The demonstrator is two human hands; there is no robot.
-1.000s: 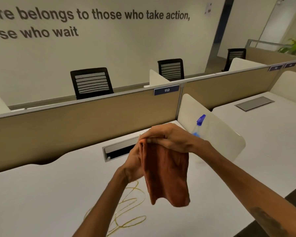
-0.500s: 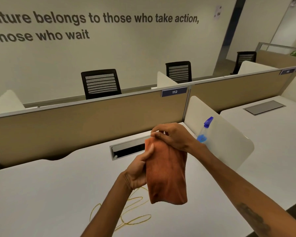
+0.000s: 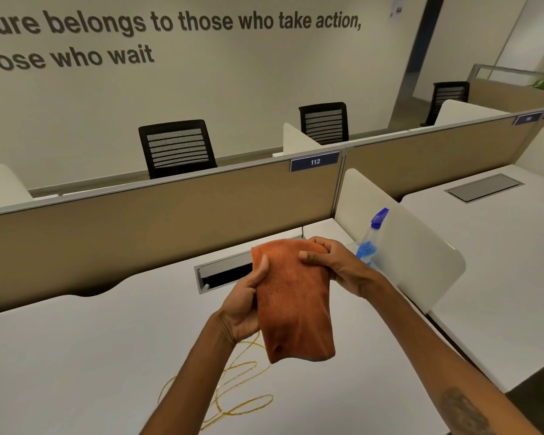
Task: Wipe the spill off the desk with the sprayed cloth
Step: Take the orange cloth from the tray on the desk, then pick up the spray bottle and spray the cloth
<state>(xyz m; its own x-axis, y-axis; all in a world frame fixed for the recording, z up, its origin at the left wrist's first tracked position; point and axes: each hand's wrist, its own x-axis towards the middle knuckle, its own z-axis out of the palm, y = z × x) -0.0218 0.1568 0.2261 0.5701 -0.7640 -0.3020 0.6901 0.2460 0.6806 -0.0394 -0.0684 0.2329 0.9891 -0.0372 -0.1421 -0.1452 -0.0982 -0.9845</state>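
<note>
Nearest the camera, the yellow looping spill (image 3: pixel 233 394) lies in thin squiggles on the white desk (image 3: pixel 76 356), partly hidden by the left forearm. Just above and beyond it, both hands hold the orange cloth (image 3: pixel 292 302) clear of the desk. The left hand (image 3: pixel 242 309) grips the cloth's left edge, thumb on the front and fingers closed behind it; the right hand (image 3: pixel 336 265) pinches the top right part, fingers curled over the upper fold. The cloth hangs folded, its long axis running down toward the spill, and its lower end sits directly over the far loops. So the spill lies below and slightly to the left of the hands, with the left hand the nearer. Wiping has probably not yet begun. Farther back sit the cable slot (image 3: pixel 223 271) and a blue spray bottle (image 3: pixel 369 243) beside the white divider (image 3: pixel 415 246).
</note>
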